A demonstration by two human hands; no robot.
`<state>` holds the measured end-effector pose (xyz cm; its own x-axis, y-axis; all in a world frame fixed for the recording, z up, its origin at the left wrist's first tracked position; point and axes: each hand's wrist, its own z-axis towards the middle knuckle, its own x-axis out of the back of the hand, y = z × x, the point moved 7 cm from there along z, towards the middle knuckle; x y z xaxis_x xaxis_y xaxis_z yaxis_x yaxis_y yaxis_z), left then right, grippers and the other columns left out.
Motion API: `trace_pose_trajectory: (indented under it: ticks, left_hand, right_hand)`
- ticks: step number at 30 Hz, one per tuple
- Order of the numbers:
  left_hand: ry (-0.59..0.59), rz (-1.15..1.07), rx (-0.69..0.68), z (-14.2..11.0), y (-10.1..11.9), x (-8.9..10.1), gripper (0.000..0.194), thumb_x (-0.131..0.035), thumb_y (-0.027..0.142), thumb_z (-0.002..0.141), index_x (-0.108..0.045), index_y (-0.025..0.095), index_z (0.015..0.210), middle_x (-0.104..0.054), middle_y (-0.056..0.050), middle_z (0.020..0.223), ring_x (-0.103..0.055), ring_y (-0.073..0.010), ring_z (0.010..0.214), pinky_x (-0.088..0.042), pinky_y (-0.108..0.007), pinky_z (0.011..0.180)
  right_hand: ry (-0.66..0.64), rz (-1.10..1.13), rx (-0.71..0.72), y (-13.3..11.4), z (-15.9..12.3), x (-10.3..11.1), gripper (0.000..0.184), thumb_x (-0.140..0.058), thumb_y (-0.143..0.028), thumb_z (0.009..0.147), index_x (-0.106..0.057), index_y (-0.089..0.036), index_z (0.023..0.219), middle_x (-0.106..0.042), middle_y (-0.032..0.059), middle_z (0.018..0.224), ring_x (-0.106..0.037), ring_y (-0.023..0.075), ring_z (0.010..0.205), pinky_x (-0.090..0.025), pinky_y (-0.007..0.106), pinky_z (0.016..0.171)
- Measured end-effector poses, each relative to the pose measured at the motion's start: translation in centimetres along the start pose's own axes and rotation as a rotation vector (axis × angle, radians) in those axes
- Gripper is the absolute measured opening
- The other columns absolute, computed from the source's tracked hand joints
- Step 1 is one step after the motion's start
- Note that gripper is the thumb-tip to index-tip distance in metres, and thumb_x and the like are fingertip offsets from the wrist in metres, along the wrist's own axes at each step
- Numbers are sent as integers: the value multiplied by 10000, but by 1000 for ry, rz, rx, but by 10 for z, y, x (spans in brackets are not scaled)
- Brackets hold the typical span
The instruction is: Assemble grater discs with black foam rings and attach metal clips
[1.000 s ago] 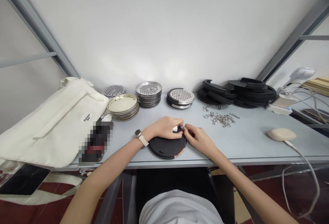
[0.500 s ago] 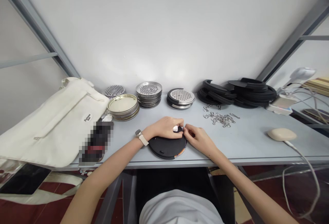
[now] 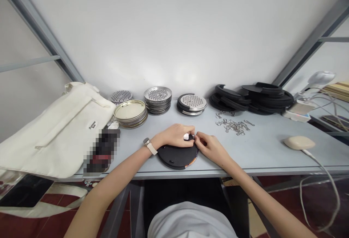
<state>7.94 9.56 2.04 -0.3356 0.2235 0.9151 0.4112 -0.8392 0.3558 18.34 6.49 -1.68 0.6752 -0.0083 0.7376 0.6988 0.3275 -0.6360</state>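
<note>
Touching a black disc (image 3: 176,157) on the table (image 3: 261,154), beneath bent fingers of the left hand (image 3: 177,136), grip unclear. At its rim, by those fingertips, pinching a metal piece (image 3: 193,136) between narrowed fingers of the right hand (image 3: 213,149).

Left hand (image 3: 176,135) on black disc (image 3: 177,158); right hand (image 3: 211,147) at its two-o'clock edge. From disc: metal clips (image 3: 233,126), two o'clock; stacked perforated plates (image 3: 158,95), eleven.

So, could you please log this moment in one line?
left hand: on black disc | right hand: at disc's edge | clips: on table
</note>
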Motion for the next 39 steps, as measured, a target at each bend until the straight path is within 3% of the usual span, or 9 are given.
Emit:
trace_pose_trajectory:
  ticks: [39]
  left_hand:
    - [-9,-124,28,2,-3,1,130,-575,263,748,-523,190,844,-585,35,745,-490,-106,651,-337,-209,597]
  right_hand:
    - [6,22,-9,4,0,-2,303,-387,-339,909,-308,-213,645,-391,-58,527,-361,100,487,-247,236,513]
